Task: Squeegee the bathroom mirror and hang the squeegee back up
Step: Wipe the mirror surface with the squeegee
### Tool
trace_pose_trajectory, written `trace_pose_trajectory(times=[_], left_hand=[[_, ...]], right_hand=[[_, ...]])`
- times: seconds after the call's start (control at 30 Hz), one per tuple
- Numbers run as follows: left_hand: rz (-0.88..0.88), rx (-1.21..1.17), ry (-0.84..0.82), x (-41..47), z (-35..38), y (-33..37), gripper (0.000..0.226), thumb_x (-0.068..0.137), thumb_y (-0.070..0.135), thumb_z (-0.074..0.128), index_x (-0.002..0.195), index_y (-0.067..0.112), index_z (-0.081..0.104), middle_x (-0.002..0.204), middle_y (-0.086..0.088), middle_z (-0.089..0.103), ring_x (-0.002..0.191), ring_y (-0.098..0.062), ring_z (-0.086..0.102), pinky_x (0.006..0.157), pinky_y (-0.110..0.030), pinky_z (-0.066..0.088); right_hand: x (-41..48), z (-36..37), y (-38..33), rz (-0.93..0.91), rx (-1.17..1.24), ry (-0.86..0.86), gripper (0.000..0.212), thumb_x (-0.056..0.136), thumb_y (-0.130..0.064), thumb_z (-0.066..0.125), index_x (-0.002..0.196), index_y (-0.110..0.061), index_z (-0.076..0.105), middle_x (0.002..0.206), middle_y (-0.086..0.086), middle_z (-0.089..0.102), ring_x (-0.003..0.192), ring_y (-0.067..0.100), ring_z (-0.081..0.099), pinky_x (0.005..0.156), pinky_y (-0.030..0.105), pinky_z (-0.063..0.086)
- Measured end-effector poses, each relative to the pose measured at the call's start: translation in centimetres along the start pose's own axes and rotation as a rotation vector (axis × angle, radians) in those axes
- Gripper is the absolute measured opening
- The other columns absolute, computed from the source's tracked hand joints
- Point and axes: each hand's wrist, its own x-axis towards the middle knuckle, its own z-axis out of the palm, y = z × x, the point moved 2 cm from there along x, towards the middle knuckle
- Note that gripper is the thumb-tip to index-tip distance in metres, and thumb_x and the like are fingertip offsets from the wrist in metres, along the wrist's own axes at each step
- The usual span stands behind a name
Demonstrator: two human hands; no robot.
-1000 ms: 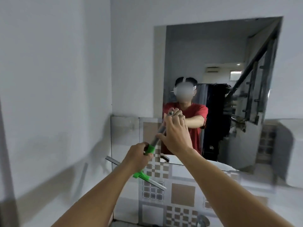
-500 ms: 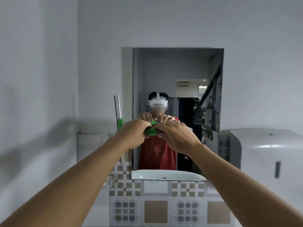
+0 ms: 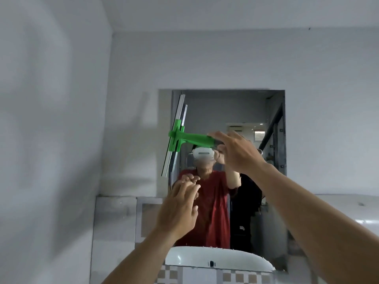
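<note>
While the green plastic squeegee stands with its blade upright at the left edge of the rectangular wall mirror, the wiping looks only begun, and hanging is left. The right hand grasps the handle; the left hand is released, fingers spread. No hook is visible.

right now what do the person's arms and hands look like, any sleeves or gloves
Both forearms are bare, with no sleeves in direct view. The left hand and right hand wear no gloves, rings or watch. The mirror reflection shows a short-sleeved red shirt.
</note>
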Motion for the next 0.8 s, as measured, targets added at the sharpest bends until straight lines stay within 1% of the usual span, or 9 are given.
trace_pose_trajectory(times=[0.03,0.1,0.17,0.23,0.37,0.5,0.67,0.8], left_hand=[[-0.023,0.044,-0.045,0.4,0.7,-0.5,0.076,0.092,0.036,0.062,0.159,0.025,0.026,0.165,-0.006,0.027,0.151,-0.024,0.026,0.121,-0.041,0.035],[-0.033,0.133,-0.116,1.3,1.7,-1.3,0.095,0.092,0.043,0.063,0.163,0.027,0.002,0.172,-0.011,0.0,0.158,-0.029,0.003,0.128,-0.046,0.018],[-0.038,0.194,-0.142,2.3,2.4,-1.9,0.102,0.091,0.044,0.064,0.163,0.027,-0.007,0.172,-0.014,-0.012,0.158,-0.032,-0.008,0.128,-0.05,0.012],[-0.055,0.201,-0.165,3.0,2.8,-2.1,0.103,0.091,0.042,0.066,0.162,0.029,-0.008,0.171,-0.014,-0.015,0.158,-0.033,-0.01,0.128,-0.05,0.009],[-0.051,0.183,-0.188,3.3,3.9,-1.9,0.099,0.092,0.034,0.065,0.162,0.03,-0.005,0.171,-0.012,-0.016,0.158,-0.032,-0.011,0.129,-0.047,0.002],[-0.055,0.164,-0.174,3.2,4.3,-2.1,0.1,0.093,0.03,0.064,0.162,0.031,-0.008,0.17,-0.01,-0.021,0.157,-0.03,-0.017,0.128,-0.042,-0.004],[-0.045,0.151,-0.174,3.2,4.4,-2.5,0.102,0.09,0.032,0.068,0.162,0.034,-0.005,0.171,-0.007,-0.019,0.157,-0.028,-0.015,0.128,-0.043,0.0],[-0.046,0.15,-0.165,3.1,4.4,-2.6,0.101,0.091,0.032,0.066,0.162,0.035,-0.006,0.171,-0.005,-0.02,0.157,-0.027,-0.016,0.125,-0.04,-0.005]], right_hand=[[0.5,-0.1,0.3,-0.007,-0.017,-0.004,0.057,0.099,-0.014,0.052,0.138,-0.052,0.034,0.104,0.003,0.056,0.092,0.024,0.059,0.075,0.049,0.058],[1.6,-0.4,0.8,-0.019,-0.04,-0.021,0.061,0.099,-0.013,0.052,0.141,-0.053,0.031,0.104,0.005,0.054,0.099,0.027,0.058,0.076,0.047,0.058],[2.6,-0.8,1.2,-0.03,-0.07,-0.031,0.063,0.1,-0.012,0.05,0.142,-0.054,0.029,0.104,0.005,0.052,0.102,0.028,0.055,0.077,0.045,0.057],[3.6,-1.2,1.3,-0.039,-0.112,-0.053,0.064,0.1,-0.012,0.048,0.144,-0.054,0.027,0.103,0.006,0.05,0.102,0.027,0.053,0.078,0.045,0.054],[5.3,-1.6,1.3,-0.048,-0.2,-0.116,0.076,0.092,-0.004,0.05,0.144,-0.054,0.027,0.103,0.003,0.046,0.105,0.025,0.05,0.088,0.054,0.05],[6.5,-1.5,1.4,-0.075,-0.23,-0.124,0.076,0.093,-0.003,0.049,0.144,-0.055,0.026,0.098,0.001,0.041,0.095,0.019,0.043,0.088,0.054,0.05],[7.0,-1.0,1.4,-0.086,-0.272,-0.12,0.077,0.095,-0.005,0.045,0.148,-0.055,0.021,0.105,0.003,0.044,0.106,0.026,0.049,0.09,0.054,0.049],[6.4,-2.1,2.9,-0.06,-0.306,-0.149,0.076,0.094,-0.01,0.046,0.151,-0.052,0.017,0.114,0.008,0.048,0.111,0.027,0.048,0.095,0.054,0.046]])
